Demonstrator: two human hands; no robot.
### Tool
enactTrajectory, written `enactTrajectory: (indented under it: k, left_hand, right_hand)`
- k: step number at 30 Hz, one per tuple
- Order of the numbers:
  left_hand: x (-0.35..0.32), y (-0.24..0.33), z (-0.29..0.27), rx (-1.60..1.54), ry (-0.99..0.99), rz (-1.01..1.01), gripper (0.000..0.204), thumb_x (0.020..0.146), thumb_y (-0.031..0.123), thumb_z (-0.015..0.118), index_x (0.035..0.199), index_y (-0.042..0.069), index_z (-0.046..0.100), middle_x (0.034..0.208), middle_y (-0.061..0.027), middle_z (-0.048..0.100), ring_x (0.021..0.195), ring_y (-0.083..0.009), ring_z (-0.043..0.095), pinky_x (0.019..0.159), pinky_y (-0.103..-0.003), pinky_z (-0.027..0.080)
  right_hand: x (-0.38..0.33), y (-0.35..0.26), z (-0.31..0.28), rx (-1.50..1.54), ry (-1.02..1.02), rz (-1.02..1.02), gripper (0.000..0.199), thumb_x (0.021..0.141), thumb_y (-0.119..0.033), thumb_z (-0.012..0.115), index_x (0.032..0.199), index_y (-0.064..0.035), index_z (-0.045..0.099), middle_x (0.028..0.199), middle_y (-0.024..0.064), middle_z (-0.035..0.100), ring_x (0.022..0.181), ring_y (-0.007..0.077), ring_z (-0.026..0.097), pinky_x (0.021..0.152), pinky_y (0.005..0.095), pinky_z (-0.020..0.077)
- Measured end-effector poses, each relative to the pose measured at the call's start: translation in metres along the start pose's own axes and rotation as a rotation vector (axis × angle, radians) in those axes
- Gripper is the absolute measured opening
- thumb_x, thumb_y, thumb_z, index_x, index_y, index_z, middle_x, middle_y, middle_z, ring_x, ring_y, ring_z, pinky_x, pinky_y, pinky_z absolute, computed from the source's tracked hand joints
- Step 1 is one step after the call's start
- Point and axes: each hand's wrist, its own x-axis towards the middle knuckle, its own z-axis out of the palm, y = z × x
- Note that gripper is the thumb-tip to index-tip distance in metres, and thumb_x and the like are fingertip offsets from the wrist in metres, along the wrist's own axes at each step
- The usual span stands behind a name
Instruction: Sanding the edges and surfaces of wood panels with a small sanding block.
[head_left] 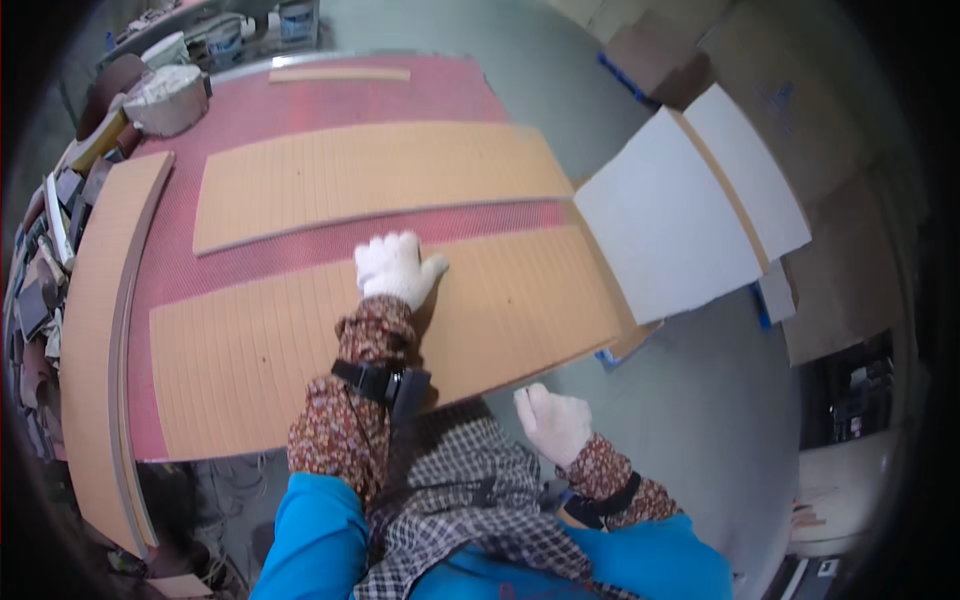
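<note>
A tan grooved board (520,290) lies along the near side of the red-topped table. Resting on it near its middle is my left hand (395,268), in a white glove, with the thumb held away from the short-looking, bent fingers; nothing shows in it. My right hand (557,425), also gloved in white, is held off the table's near edge, in front of my body. Its fingers are closed, and whatever they may pinch is too small to make out. A second tan board (380,175) lies beyond the first, with a strip of red tabletop (330,253) between them.
Long tan boards (100,350) overlap the table's left edge. A thin strip (340,75) lies at the far edge, near a round whitish bundle (168,100). White panels (665,210) adjoin the right end. Scraps (40,290) pile up at left; cardboard (840,270) stands at right.
</note>
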Motion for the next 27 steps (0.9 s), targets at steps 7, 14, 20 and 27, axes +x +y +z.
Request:
enactTrajectory:
  k: [7, 14, 20, 27]
  left_hand:
    - [0.011, -0.004, -0.002, 0.017, -0.010, 0.008, 0.060, 0.089, 0.063, 0.066, 0.094, 0.004, 0.076, 0.094, -0.0177, 0.075, 0.097, -0.0359, 0.071, 0.089, -0.049, 0.050]
    - [0.005, 0.001, -0.003, 0.019, -0.083, -0.019, 0.060, 0.090, 0.063, 0.066, 0.094, 0.004, 0.075, 0.095, -0.0177, 0.074, 0.098, -0.0352, 0.071, 0.090, -0.049, 0.050]
    - [0.002, -0.002, -0.004, 0.038, -0.044, -0.020, 0.058, 0.090, 0.061, 0.066, 0.097, 0.004, 0.075, 0.097, -0.0174, 0.074, 0.100, -0.0361, 0.070, 0.091, -0.050, 0.049]
    - [0.006, -0.001, 0.001, 0.021, -0.054, -0.040, 0.044, 0.096, 0.047, 0.061, 0.103, 0.007, 0.076, 0.101, -0.0174, 0.076, 0.103, -0.0367, 0.070, 0.094, -0.051, 0.050]
  right_hand:
    - [0.009, -0.004, -0.013, -0.164, 0.181, -0.124, 0.018, 0.101, -0.016, 0.059, 0.115, -0.0064, 0.066, 0.082, 0.0115, 0.060, 0.061, 0.0278, 0.068, 0.048, 0.0407, 0.0529]
    - [0.011, -0.010, -0.001, -0.195, 0.147, -0.160, 0.021, 0.102, -0.015, 0.060, 0.119, -0.0038, 0.065, 0.085, 0.0107, 0.061, 0.061, 0.0247, 0.068, 0.045, 0.0379, 0.0512]
    - [0.016, -0.017, -0.005, -0.207, 0.141, -0.165, 0.016, 0.101, -0.015, 0.060, 0.112, -0.0045, 0.065, 0.084, 0.0102, 0.060, 0.058, 0.0238, 0.067, 0.044, 0.0376, 0.0504]
    - [0.091, -0.010, -0.010, -0.107, 0.116, -0.121, 0.018, 0.104, -0.021, 0.054, 0.099, -0.0069, 0.064, 0.073, 0.0135, 0.067, 0.062, 0.0283, 0.073, 0.050, 0.0388, 0.0557]
